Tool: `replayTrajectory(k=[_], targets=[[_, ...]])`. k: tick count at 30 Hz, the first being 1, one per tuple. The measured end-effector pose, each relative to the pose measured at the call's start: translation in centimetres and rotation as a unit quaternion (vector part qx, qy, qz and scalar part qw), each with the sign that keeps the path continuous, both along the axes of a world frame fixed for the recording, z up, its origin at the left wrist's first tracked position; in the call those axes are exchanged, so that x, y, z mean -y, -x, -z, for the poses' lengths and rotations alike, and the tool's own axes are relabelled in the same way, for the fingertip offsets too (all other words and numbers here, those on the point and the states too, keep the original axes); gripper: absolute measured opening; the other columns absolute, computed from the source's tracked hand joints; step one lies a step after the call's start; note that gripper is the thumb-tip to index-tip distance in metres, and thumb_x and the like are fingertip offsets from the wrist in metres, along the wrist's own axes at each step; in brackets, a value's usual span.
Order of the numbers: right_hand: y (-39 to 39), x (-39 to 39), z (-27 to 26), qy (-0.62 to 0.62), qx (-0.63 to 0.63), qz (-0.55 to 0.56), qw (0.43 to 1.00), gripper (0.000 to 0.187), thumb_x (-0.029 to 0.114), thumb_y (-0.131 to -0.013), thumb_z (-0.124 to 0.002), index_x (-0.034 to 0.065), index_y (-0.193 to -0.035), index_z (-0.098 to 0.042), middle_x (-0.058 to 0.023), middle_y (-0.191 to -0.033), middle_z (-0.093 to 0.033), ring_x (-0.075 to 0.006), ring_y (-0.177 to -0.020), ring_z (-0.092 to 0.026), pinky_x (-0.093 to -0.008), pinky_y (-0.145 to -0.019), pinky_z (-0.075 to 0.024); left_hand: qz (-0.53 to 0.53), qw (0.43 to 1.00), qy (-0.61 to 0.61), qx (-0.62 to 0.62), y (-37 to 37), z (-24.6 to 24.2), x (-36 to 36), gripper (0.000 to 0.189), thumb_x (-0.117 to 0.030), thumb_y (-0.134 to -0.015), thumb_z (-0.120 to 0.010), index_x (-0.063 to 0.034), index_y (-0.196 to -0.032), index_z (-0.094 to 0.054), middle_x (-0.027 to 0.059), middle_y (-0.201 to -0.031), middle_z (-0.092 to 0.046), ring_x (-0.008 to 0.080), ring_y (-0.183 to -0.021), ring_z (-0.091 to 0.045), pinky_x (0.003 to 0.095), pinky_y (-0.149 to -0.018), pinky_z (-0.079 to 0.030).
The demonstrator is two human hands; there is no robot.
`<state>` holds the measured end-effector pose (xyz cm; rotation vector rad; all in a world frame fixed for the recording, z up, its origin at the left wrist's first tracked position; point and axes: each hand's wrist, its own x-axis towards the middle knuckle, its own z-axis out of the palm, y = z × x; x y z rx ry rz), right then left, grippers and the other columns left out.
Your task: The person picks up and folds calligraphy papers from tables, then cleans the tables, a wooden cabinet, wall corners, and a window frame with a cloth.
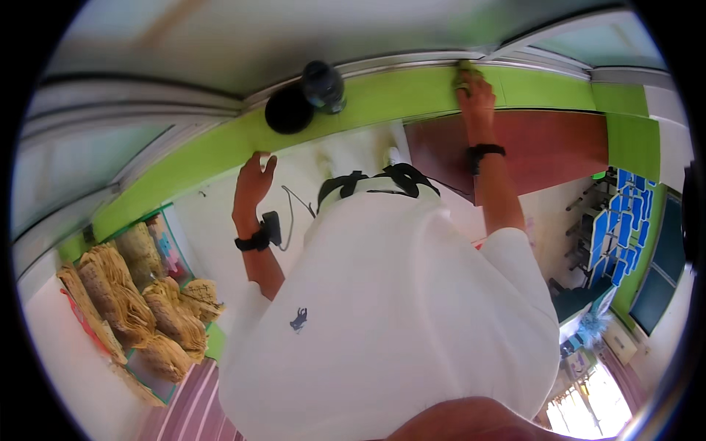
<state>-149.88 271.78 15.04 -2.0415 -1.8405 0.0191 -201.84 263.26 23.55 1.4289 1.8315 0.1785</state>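
My right hand (479, 102) reaches out to a green windowsill (397, 91). Its fingers press on a crumpled, yellow-green cloth (466, 69) against the metal window track (408, 59). My left hand (255, 182) is empty, with thumb and fingers apart, just on my side of the sill's edge. Between the two hands, a dark, see-through bottle (324, 88) stands on the sill. Beside it is a round black object (289, 109), perhaps a bowl; its inside is too dark to make out.
Below the sill on the right is a reddish-brown board or tabletop (540, 149). Stacks of yellowed paper (118, 297) fill a green-edged shelf at left. Blue-topped desks (620, 226) stand far right, near a dark board (656, 270). A cord (289, 220) hangs by my left wrist.
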Motion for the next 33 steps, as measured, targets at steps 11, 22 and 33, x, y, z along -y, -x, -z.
replayTrajectory(k=[11, 22, 33], targets=[[-7.8, -3.0, -0.3, -0.016, 0.143, 0.093, 0.985, 0.058, 0.041, -0.081, -0.056, -0.0010, -0.121, -0.051, -0.0248, -0.113, -0.052, -0.0385, -0.100, -0.054, -0.0493, -0.081, -0.0477, 0.092, 0.964, -0.191, 0.160, -20.0, -1.4, -1.1, 0.013, -0.012, -0.089, -0.059, -0.0005, -0.095, -0.059, 0.0142, -0.091, -0.065, 0.0268, -0.088, -0.064, 0.0312, -0.079, -0.048], [-4.8, 1.0, -0.9, -0.029, -0.023, -0.040, 0.998, 0.034, 0.023, -0.080, -0.058, 0.0131, -0.113, -0.058, -0.0083, -0.117, -0.056, -0.0293, -0.105, -0.053, -0.0480, -0.087, -0.0423, 0.405, 0.848, -0.342, -0.004, -32.4, 4.4, -8.6, 0.045, -0.026, -0.083, -0.064, -0.0113, -0.124, -0.050, 0.0082, -0.143, -0.039, 0.0275, -0.136, -0.031, 0.0544, -0.110, -0.017], [-15.1, 0.9, -1.1, -0.075, -0.021, 0.289, 0.954, 0.028, 0.023, -0.079, -0.060, 0.0113, -0.104, -0.064, -0.0098, -0.112, -0.058, -0.0300, -0.105, -0.055, -0.0477, -0.082, -0.0473, 0.463, 0.801, -0.375, -0.055, -37.2, 6.5, -10.6, 0.056, -0.037, -0.085, -0.062, -0.0113, -0.131, -0.044, 0.0088, -0.145, -0.036, 0.0279, -0.136, -0.031, 0.0542, -0.108, -0.022]])
